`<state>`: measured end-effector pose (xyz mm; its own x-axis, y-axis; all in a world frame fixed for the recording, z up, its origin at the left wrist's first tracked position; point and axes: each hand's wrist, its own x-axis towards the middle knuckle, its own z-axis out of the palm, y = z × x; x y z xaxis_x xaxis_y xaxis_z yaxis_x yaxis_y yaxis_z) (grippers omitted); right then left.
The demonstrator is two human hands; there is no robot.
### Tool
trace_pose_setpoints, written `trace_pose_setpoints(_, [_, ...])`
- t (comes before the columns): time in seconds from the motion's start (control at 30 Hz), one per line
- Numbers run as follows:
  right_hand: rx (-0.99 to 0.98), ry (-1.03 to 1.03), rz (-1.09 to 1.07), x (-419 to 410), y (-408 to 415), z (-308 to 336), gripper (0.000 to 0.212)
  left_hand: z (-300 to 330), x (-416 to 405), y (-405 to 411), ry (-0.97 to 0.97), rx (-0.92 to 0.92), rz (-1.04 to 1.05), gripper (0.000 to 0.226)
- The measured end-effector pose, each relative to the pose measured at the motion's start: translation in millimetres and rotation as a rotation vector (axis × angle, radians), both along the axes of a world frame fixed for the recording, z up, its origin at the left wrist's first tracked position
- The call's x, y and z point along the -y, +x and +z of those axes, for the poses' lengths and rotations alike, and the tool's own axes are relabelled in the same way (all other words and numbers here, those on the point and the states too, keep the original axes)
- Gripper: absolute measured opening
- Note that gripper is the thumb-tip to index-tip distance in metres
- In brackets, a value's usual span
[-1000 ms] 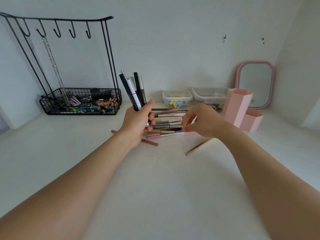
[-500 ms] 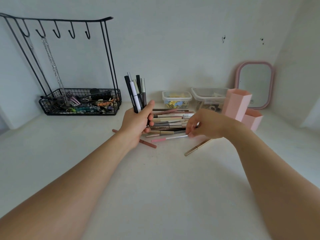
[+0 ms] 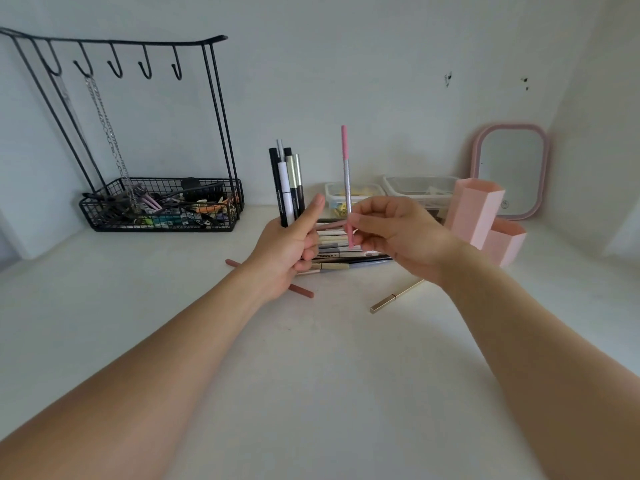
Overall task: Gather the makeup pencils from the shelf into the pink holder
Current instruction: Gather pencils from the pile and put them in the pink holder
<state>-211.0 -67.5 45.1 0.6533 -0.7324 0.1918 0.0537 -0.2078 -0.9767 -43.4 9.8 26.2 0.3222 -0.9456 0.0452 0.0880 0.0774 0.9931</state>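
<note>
My left hand (image 3: pixel 287 252) grips an upright bundle of several makeup pencils (image 3: pixel 288 183), black, white and silver. Just to its right, my right hand (image 3: pixel 398 237) pinches a slim pink and silver pencil (image 3: pixel 346 174) and holds it upright above the pile. A pile of pencils (image 3: pixel 334 247) lies flat on the white shelf behind both hands, partly hidden by them. A brownish pink pencil (image 3: pixel 301 289) lies under my left wrist and a gold pencil (image 3: pixel 394 297) lies loose in front of my right wrist. The pink holder (image 3: pixel 476 214), two hexagonal tubes, stands at the right.
A black wire basket with a hook rack (image 3: pixel 159 206) holds hair clips at the back left. Two clear plastic boxes (image 3: pixel 415 188) sit against the back wall. A pink-framed mirror (image 3: pixel 510 168) leans in the right corner behind the holder.
My right hand has lifted the pink and silver pencil off the pile and turned it upright. My left hand has stayed in place with its bundle.
</note>
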Motion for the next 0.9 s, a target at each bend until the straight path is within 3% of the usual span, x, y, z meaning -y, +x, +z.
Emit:
trace_pose_setpoints(0.13, [0.102, 0.127, 0.100, -7, 12, -10, 0.018, -3, -3, -8, -0.013, 0.065, -0.079, 0.045])
trace_pose_setpoints(0.3, [0.085, 0.100, 0.047, -11, 20, -17, 0.028, -7, 2, -9, -0.003, 0.077, -0.020, 0.053])
trace_pose_setpoints(0.43, [0.074, 0.027, -0.021, -18, 25, -19, 0.023, -10, 4, -8, -0.014, 0.054, 0.003, 0.057])
trace_pose_setpoints(0.63, [0.062, 0.034, -0.031, -26, 27, -18, 0.018, -11, 8, -3, -0.005, 0.068, 0.140, 0.023])
trace_pose_setpoints(0.7, [-0.044, -0.103, -0.114, -18, 25, -16, 0.015, -9, 9, 0, -0.018, 0.059, 0.160, 0.025])
trace_pose_setpoints(0.8, [-0.342, -0.480, -0.294, -2, 12, -11, 0.006, -5, 9, 4, -0.031, 0.021, 0.182, 0.025])
trace_pose_setpoints(0.9, [-0.558, -0.631, -0.276, 8, -2, -8, 0.008, -4, 8, 6, -0.030, -0.030, 0.200, 0.021])
